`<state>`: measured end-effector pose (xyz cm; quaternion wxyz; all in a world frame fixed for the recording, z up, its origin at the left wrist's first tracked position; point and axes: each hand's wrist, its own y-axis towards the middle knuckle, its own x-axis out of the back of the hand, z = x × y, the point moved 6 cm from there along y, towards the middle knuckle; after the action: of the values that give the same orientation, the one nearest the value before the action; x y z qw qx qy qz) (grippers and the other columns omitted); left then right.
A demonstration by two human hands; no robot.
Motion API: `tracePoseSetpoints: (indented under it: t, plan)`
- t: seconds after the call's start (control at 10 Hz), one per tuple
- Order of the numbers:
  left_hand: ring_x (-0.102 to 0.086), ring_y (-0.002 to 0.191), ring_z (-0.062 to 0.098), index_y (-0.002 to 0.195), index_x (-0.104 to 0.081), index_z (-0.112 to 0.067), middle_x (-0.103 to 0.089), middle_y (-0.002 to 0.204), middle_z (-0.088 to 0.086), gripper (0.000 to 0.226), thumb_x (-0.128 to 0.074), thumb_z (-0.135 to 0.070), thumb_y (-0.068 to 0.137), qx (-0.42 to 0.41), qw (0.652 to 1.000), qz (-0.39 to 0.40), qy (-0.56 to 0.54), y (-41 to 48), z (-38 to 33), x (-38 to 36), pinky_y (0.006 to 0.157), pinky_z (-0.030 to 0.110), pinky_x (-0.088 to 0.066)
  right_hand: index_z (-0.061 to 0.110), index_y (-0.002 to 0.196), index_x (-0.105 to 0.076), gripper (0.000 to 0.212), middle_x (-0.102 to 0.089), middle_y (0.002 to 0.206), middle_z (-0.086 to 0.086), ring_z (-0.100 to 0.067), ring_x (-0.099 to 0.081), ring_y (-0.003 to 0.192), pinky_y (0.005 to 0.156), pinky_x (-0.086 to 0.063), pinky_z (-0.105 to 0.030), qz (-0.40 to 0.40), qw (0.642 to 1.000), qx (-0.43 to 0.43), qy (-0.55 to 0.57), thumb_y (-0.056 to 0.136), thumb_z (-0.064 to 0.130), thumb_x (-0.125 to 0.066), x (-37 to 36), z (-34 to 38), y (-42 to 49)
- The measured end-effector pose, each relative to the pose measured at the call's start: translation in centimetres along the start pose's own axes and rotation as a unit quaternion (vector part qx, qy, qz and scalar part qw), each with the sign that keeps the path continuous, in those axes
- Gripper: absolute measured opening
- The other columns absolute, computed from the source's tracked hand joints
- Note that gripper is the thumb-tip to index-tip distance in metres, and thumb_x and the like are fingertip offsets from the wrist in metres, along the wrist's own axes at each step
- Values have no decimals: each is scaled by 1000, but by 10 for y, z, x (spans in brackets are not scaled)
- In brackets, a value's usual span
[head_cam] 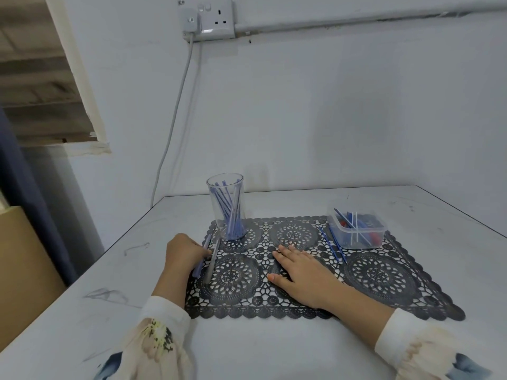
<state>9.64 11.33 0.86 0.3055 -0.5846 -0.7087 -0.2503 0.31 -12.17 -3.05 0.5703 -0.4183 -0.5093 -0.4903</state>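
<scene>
A clear plastic cup [227, 207] stands upright on the far left part of a dark lace placemat [384, 278] and holds several blue and white sticks. My left hand [183, 255] grips a few sticks [206, 260], blue and grey-white, at the mat's left edge just in front of the cup. My right hand [301, 272] lies flat, palm down, on the middle of the mat with straight fingers and holds nothing. Two blue sticks [333, 246] lie loose on the mat to its right.
A small clear plastic tub [356, 229] with blue, white and red sticks sits at the mat's far right corner. The white table [274, 349] meets a wall behind, where a socket [216, 19] and hanging cable [175, 113] are. A brown box [24, 270] stands left of the table.
</scene>
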Motion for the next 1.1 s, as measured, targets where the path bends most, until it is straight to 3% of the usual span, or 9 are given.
tracePoseSetpoints:
  t: [0.1,0.2,0.4,0.6,0.7,0.9,1.1]
  plan:
    - [-53,57,18,74,-72,-2,-68,75,15,24,-84,-21,65,1,1000,10,-4,-1,0,-1,56,27,-46,22,150,-10,72,-3,158,1,-16,-2,145,118,-5,-36,-7,1000,3,1,92,62,-21,0,0,0]
    - [-59,61,21,74,-72,-2,-69,74,15,25,-85,-21,65,1,1000,22,-7,-1,0,-2,59,30,-50,22,150,-10,80,-3,158,2,-16,-2,145,118,-4,-36,2,1000,2,1,86,69,-15,0,0,0]
    - [-61,62,25,74,-72,2,-70,77,19,22,-82,-17,70,-5,999,46,-26,0,-1,-4,71,39,-58,22,150,-9,70,-3,158,2,-16,-1,145,118,-4,-35,-2,1000,4,-1,93,61,-22,1,1,0]
    - [-65,72,25,66,-70,-8,-70,80,15,27,-86,-30,64,-27,998,51,-18,0,-3,-8,73,45,-57,22,150,-10,70,-3,158,2,-15,-1,145,117,-3,-35,-1,1000,3,-2,94,61,-22,2,1,0]
    - [-67,80,24,82,-75,-6,-70,86,11,31,-87,-26,62,-20,996,78,-27,-4,-6,-9,75,40,-57,22,150,-10,69,-3,158,2,-15,-2,144,117,-3,-35,-1,1000,3,0,94,60,-23,2,1,-1]
    - [-64,64,18,88,-72,0,-68,91,13,33,-86,-18,64,-18,992,108,-62,-7,-10,-15,60,28,-57,22,150,-10,69,-3,158,2,-15,-1,145,118,-4,-35,2,1000,2,2,94,60,-23,3,1,-1]
    - [-64,65,20,85,-71,3,-68,86,14,35,-87,-20,63,-25,993,99,-57,-6,-9,-16,65,34,-59,22,150,-11,70,-4,158,2,-15,-2,144,117,-4,-35,1,1000,2,-1,94,61,-23,2,1,-2]
